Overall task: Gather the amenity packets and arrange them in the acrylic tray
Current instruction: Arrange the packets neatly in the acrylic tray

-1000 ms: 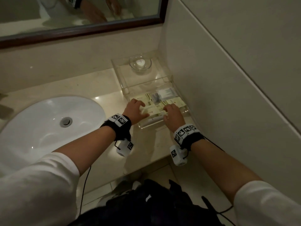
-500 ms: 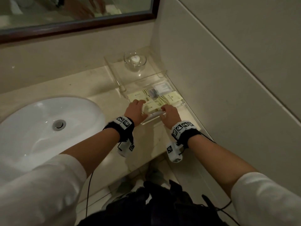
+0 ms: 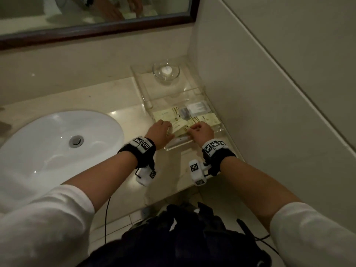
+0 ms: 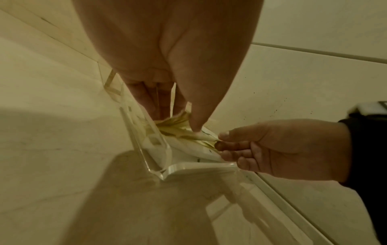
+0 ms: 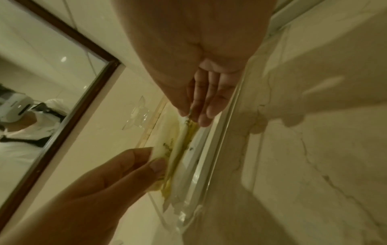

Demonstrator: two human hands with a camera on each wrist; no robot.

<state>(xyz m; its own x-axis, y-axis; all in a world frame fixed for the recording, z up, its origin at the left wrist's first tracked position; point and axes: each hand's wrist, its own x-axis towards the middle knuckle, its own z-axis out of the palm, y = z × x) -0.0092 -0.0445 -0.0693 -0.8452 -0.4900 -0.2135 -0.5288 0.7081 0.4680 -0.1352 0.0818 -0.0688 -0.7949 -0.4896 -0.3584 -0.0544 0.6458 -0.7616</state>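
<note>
A clear acrylic tray (image 3: 219, 130) stands on the counter against the right wall. Several pale yellow amenity packets (image 3: 204, 119) lie in its near half, with a white packet (image 3: 197, 106) behind them. My left hand (image 3: 167, 130) and right hand (image 3: 193, 130) are both at the tray's near end. They pinch opposite ends of a small stack of yellow packets (image 3: 181, 129). In the left wrist view my left thumb (image 4: 196, 127) presses on the stack (image 4: 178, 124). My right hand (image 4: 222, 140) pinches its other end. The right wrist view shows my right hand (image 5: 191, 114) pinching the packet edges (image 5: 180, 144).
A glass dish (image 3: 166, 71) with a white soap sits in the tray's far half. A white sink (image 3: 48, 151) lies to the left. The tiled wall (image 3: 269, 93) runs close along the tray's right side, and a framed mirror (image 3: 96, 31) hangs behind. A dark bag (image 3: 183, 237) is below the counter.
Both hands stay at the tray's near end, still holding the packets, with only small shifts of the fingers. The head view has moved slightly.
</note>
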